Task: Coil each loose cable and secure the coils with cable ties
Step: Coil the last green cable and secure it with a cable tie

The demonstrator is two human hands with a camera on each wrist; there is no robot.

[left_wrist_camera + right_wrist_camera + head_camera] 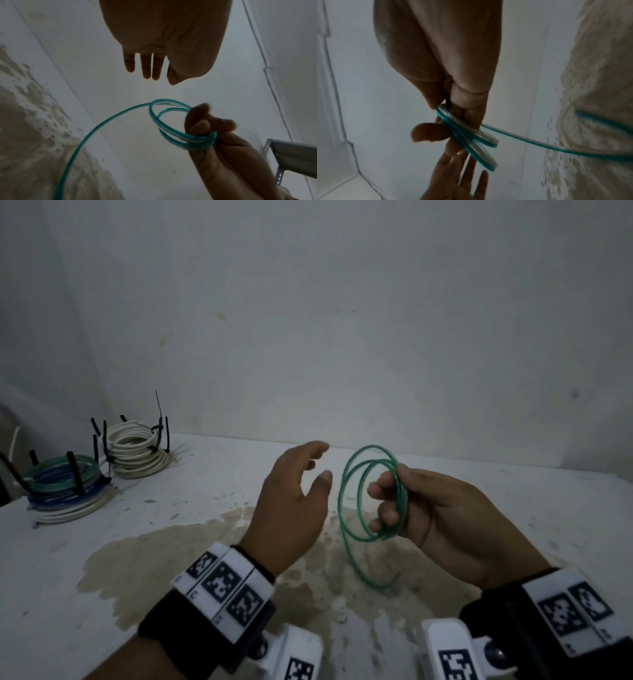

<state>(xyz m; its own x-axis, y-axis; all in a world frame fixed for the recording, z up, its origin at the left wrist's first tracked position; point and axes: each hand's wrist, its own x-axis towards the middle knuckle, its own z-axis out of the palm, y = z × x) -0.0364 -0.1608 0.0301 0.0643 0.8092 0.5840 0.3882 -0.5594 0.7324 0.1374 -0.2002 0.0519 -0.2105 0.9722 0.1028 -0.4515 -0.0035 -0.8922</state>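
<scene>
Above the brown stain [191, 563] on the table [513, 501], a green cable [346, 508] was held in loops by the right hand [435, 508], fingers curled round it, its loose tail hanging toward the stain. Just left of the cable, the left hand [291, 501] was spread wide, holding nothing. Far left of the stain, two tied coil stacks [68, 487] were set.

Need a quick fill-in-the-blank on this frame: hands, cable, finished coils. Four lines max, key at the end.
1. The green cable is held in loops by the ____ hand.
2. The left hand is open and holds ____.
3. The cable's loose tail hangs toward the stained ____.
4. The two stacks of finished coils at the far left are bound with ____ cable ties.

Missing words: right; nothing; table; black
</scene>
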